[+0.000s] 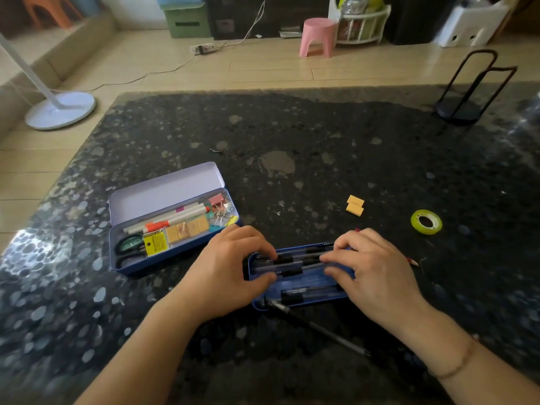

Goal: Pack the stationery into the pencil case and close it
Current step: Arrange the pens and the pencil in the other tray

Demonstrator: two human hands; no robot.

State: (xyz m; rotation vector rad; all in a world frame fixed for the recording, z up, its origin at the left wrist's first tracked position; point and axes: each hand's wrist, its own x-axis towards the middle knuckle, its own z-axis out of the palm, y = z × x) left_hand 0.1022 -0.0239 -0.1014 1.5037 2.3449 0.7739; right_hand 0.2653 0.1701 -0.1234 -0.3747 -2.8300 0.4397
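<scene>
The work surface is a dark speckled stone table (321, 135), glossy, with pale patches and glare along its left edge. Near the left edge an open pencil case (172, 220) lies with its pale lid folded back; it holds white markers, scissors (128, 248), a yellow-labelled box, tan erasers and binder clips. Near the near edge, at centre, a blue tray (298, 280) carries several dark pens (287, 263). The left hand (230, 273) has its fingers curled over the tray's left end, fingertips on the pens. The right hand (371, 270) is bent over the right end, fingertips likewise pressing the pens; whether either hand truly grips one cannot be told. A black pen (318, 328) lies slanting off the tray's near corner towards the near edge. Two orange erasers (355, 205) and a roll of yellow-green tape (426, 221) sit towards the right edge. A black wire stand (467, 92) occupies the far right corner. Beyond: a tiled floor, a white fan base (60, 111), a pink stool (318, 36), a green box (187, 20), a trailing cable.
</scene>
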